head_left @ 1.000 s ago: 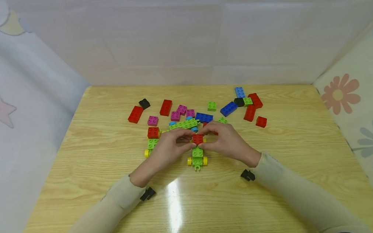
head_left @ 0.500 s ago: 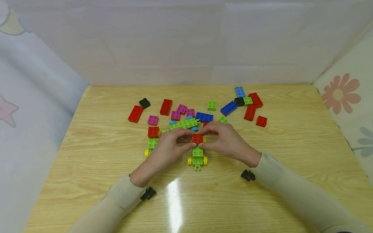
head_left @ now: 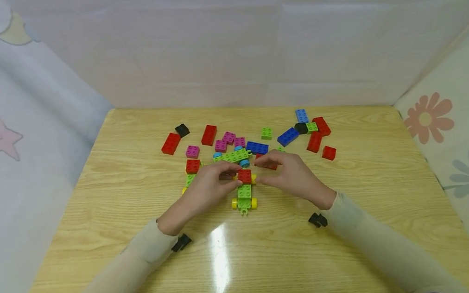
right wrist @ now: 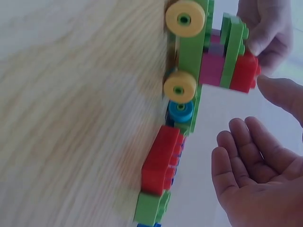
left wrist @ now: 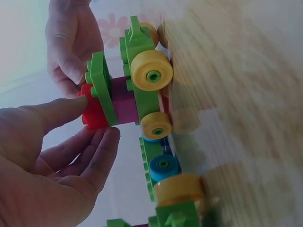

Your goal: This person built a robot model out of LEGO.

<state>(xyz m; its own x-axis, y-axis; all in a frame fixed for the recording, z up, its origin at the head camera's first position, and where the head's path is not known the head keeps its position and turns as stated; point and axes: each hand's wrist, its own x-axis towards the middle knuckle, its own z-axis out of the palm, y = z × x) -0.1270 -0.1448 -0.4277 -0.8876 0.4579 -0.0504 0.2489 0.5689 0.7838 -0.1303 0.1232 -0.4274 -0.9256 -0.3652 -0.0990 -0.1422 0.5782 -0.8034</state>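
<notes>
My left hand point(head_left: 206, 188) pinches the red brick point(head_left: 244, 176) on top of a green vehicle point(head_left: 244, 193) with yellow wheels. In the left wrist view, the thumb and fingers of that hand point(left wrist: 61, 156) lie against the red brick point(left wrist: 94, 113), which sits on a green piece point(left wrist: 103, 87) above a purple brick point(left wrist: 124, 101). To the right of the vehicle is my right hand point(head_left: 296, 178), fingers apart, holding nothing. The right wrist view shows a gap between this hand point(right wrist: 260, 184) and the red brick point(right wrist: 245, 73).
Behind the hands lies a green base point(head_left: 232, 156) with blue wheels. Another vehicle with a red brick point(head_left: 193, 166) stands left, partly hidden by my left hand. Pink bricks point(head_left: 220, 145), blue bricks point(head_left: 287, 136) and red bricks point(head_left: 170, 143) lie scattered farther back.
My right hand has let go of the red brick and moved right. The vehicle and my left hand have shifted slightly left.
</notes>
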